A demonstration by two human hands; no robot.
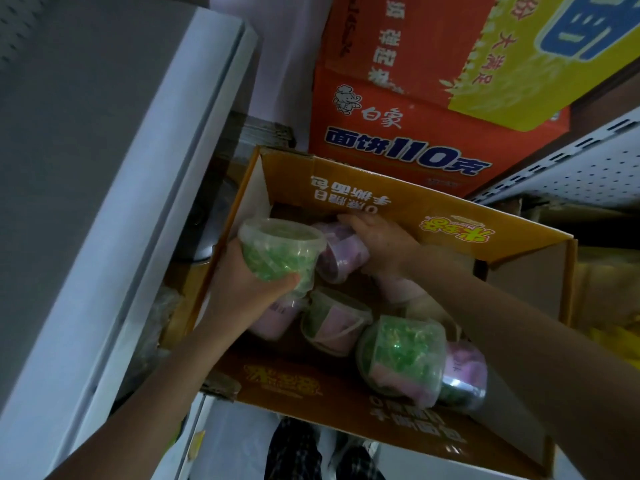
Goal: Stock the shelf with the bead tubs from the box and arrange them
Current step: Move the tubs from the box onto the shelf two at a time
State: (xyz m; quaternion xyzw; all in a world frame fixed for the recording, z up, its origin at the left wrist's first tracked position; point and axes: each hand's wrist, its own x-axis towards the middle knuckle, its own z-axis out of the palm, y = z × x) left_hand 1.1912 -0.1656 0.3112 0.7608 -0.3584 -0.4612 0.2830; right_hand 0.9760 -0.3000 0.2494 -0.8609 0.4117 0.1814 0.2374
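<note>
Head view looks straight down into your cardboard box [381, 199], orange-yellow with its flaps standing open. Your left hand [249, 282] grips a green bead tub [282, 251] with its lid on, fingers and thumb curled round its lower wall. You hold it raised at the box's left wall, above the tubs lying inside.

Your right hand [381, 244] reaches to the far side of the box, fingers curled over a purple bead tub [341, 258] that lies on its side, just beside the green one.

Lower in the box:
- a pink tub [273, 320], partly hidden under your left hand;
- a handled tub [334, 320] showing green and pink contents;
- a large green tub [403, 355] on its side, against a second purple tub [464, 372] at the near right;
- a pale tub [405, 289] under your right wrist, mostly covered.

A white unit [156, 168] runs along the box's left side, close against it. Behind the box stands a red carton [398, 133] with a yellow carton [519, 71] stacked on it. A perforated shelf panel [571, 168] rises at the right. Your checked trousers [294, 452] show at the bottom edge.
</note>
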